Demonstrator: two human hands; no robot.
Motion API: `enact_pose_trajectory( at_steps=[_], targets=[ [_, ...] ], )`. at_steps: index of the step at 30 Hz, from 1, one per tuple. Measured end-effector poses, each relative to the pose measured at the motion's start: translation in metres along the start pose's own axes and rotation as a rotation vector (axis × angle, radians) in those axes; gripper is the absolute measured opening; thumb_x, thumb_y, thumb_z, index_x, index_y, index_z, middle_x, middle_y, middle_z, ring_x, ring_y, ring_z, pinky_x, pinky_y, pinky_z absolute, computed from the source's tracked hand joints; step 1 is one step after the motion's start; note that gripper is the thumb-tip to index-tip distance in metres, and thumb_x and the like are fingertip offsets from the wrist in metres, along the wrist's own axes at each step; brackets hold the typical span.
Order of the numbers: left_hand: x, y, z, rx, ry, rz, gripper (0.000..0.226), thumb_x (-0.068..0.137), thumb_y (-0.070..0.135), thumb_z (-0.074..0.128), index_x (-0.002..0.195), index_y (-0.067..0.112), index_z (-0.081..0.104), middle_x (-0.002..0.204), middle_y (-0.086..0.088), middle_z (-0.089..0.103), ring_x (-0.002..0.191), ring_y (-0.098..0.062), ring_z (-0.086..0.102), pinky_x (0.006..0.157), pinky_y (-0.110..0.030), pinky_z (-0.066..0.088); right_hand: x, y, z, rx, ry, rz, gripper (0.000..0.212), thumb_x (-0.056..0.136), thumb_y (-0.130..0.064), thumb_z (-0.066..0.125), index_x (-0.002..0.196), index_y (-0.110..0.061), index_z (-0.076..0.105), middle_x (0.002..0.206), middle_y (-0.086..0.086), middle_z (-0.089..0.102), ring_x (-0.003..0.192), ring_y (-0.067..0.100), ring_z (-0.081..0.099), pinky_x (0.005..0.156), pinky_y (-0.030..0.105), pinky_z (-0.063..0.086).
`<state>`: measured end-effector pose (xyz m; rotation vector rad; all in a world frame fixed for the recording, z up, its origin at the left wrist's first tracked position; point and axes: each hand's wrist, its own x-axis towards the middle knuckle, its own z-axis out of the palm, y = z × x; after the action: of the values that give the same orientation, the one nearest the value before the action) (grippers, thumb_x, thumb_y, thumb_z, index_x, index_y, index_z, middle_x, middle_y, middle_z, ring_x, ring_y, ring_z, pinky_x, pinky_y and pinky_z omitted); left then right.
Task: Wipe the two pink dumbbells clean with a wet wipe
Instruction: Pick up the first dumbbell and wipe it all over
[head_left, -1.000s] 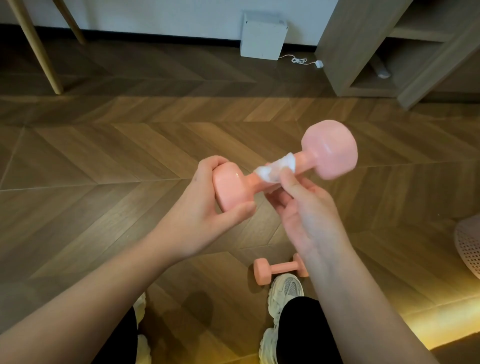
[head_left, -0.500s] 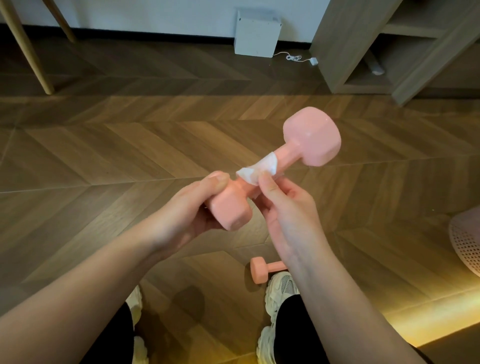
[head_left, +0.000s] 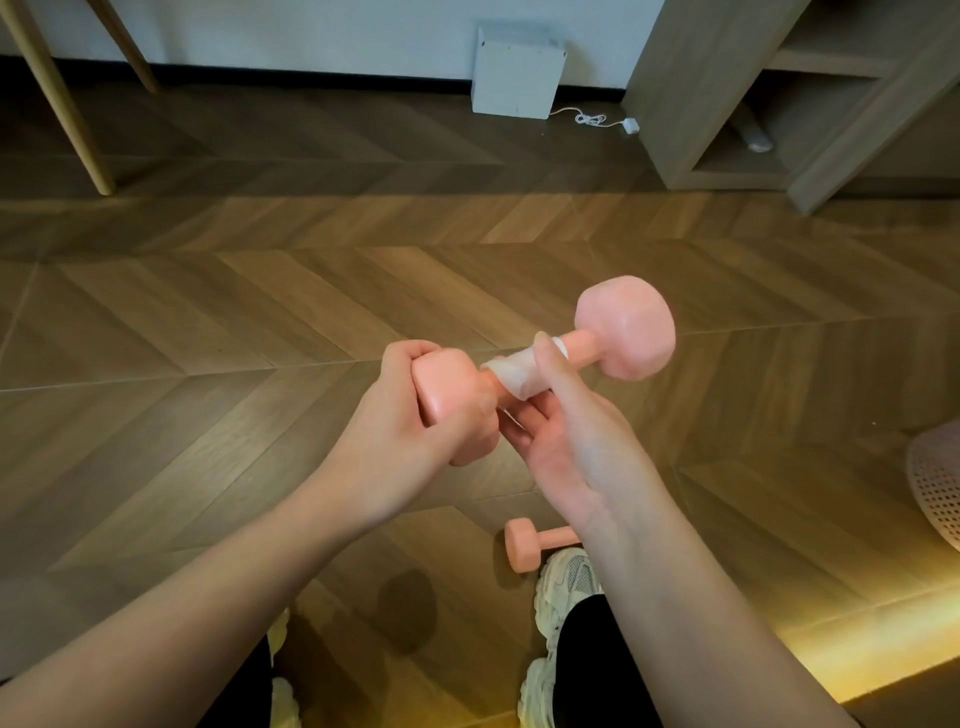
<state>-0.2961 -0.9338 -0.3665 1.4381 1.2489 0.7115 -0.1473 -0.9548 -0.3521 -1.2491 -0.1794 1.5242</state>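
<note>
I hold a pink dumbbell (head_left: 626, 327) in the air above the wood floor, its far head up and to the right. My left hand (head_left: 410, 431) grips the near head. A white wet wipe (head_left: 511, 373) is wrapped round the handle, and my right hand (head_left: 566, 441) pinches it there between thumb and fingers. A second pink dumbbell (head_left: 524, 545) lies on the floor beside my right shoe, its right end hidden behind my right forearm.
My shoes (head_left: 563, 582) stand on the herringbone floor (head_left: 208, 338). A white box (head_left: 514, 73) with a cable sits at the back wall. A wooden shelf unit (head_left: 727, 104) stands back right, wooden legs (head_left: 67, 104) back left, and a pink perforated basket (head_left: 937, 488) at the right edge.
The held dumbbell has shifted down and levelled out. My left hand has rolled further over the near head. The wipe has slid along the handle under my right thumb.
</note>
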Motion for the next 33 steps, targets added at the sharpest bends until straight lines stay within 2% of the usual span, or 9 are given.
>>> enact_pose_trajectory(
  at_steps=[3, 6, 12, 17, 20, 23, 28, 31, 33],
  targets=[
    [-0.001, -0.003, 0.002, 0.01, -0.021, 0.007, 0.065, 0.072, 0.046, 0.061, 0.128, 0.023, 0.037, 0.106, 0.012, 0.054, 0.082, 0.013, 0.056, 0.063, -0.013, 0.048, 0.003, 0.005, -0.003, -0.01, 0.099, -0.02, 0.027, 0.088, -0.025, 0.07, 0.107, -0.006, 0.07, 0.103, 0.011, 0.076, 0.1, 0.023, 0.071, 0.101, 0.041, 0.05],
    [0.003, 0.0, 0.002, -0.084, -0.041, -0.063, 0.065, 0.07, 0.049, 0.061, 0.125, 0.021, 0.043, 0.106, 0.009, 0.058, 0.08, 0.015, 0.057, 0.067, -0.009, 0.047, 0.002, 0.004, -0.004, 0.016, 0.108, -0.063, 0.032, 0.086, -0.021, 0.07, 0.113, -0.004, 0.068, 0.105, 0.011, 0.075, 0.101, 0.023, 0.071, 0.098, 0.037, 0.051],
    [0.01, 0.003, -0.009, -0.595, -0.359, -0.287, 0.059, 0.087, 0.05, 0.05, 0.12, 0.002, 0.061, 0.103, -0.019, 0.065, 0.088, -0.027, 0.063, 0.075, -0.038, 0.057, -0.002, -0.003, 0.001, 0.096, 0.007, -0.124, 0.053, 0.071, -0.024, 0.072, 0.119, -0.002, 0.063, 0.108, 0.01, 0.075, 0.102, 0.021, 0.071, 0.096, 0.035, 0.052],
    [0.009, 0.009, -0.02, -0.909, -0.643, -0.604, 0.076, 0.084, 0.068, 0.042, 0.125, 0.008, 0.066, 0.094, -0.029, 0.066, 0.072, -0.037, 0.069, 0.066, -0.039, 0.061, -0.007, -0.008, 0.005, 0.041, -0.042, -0.126, 0.056, 0.07, -0.026, 0.072, 0.121, -0.007, 0.063, 0.109, 0.007, 0.075, 0.102, 0.018, 0.071, 0.092, 0.033, 0.054],
    [0.009, 0.009, -0.014, -0.792, -0.533, -0.46, 0.072, 0.087, 0.067, 0.046, 0.128, 0.009, 0.062, 0.097, -0.023, 0.067, 0.079, -0.033, 0.068, 0.072, -0.039, 0.061, -0.007, -0.012, 0.005, 0.079, -0.023, -0.154, 0.053, 0.07, -0.025, 0.071, 0.12, -0.007, 0.063, 0.108, 0.007, 0.075, 0.102, 0.019, 0.071, 0.091, 0.033, 0.054],
    [0.004, 0.007, -0.004, -0.408, -0.232, -0.135, 0.054, 0.079, 0.057, 0.056, 0.108, 0.011, 0.059, 0.097, -0.002, 0.065, 0.087, -0.013, 0.063, 0.072, -0.025, 0.056, -0.004, -0.017, 0.001, 0.178, 0.014, -0.174, 0.047, 0.071, -0.019, 0.07, 0.116, -0.004, 0.063, 0.107, 0.012, 0.075, 0.099, 0.021, 0.072, 0.092, 0.034, 0.054],
    [-0.003, -0.001, -0.003, 0.155, 0.042, 0.288, 0.068, 0.073, 0.046, 0.079, 0.124, 0.032, 0.037, 0.118, 0.02, 0.051, 0.107, 0.007, 0.052, 0.083, -0.008, 0.042, -0.004, -0.023, -0.002, 0.278, 0.042, -0.219, 0.044, 0.071, -0.018, 0.068, 0.113, -0.006, 0.063, 0.108, 0.015, 0.074, 0.099, 0.023, 0.073, 0.096, 0.037, 0.053],
    [0.003, 0.002, -0.004, -0.115, -0.09, 0.118, 0.055, 0.071, 0.06, 0.063, 0.114, 0.028, 0.052, 0.108, 0.013, 0.061, 0.092, 0.003, 0.06, 0.077, -0.016, 0.05, -0.005, -0.029, -0.002, 0.311, 0.023, -0.245, 0.04, 0.071, -0.015, 0.068, 0.11, -0.008, 0.063, 0.105, 0.013, 0.075, 0.097, 0.023, 0.074, 0.093, 0.037, 0.054],
    [0.005, 0.007, -0.003, -0.485, -0.24, -0.153, 0.051, 0.079, 0.063, 0.055, 0.102, 0.019, 0.07, 0.098, -0.009, 0.068, 0.079, -0.015, 0.066, 0.068, -0.029, 0.055, -0.006, -0.031, -0.002, 0.311, 0.002, -0.251, 0.039, 0.071, -0.015, 0.067, 0.11, -0.009, 0.064, 0.101, 0.011, 0.076, 0.092, 0.02, 0.074, 0.089, 0.035, 0.056]
  ],
)
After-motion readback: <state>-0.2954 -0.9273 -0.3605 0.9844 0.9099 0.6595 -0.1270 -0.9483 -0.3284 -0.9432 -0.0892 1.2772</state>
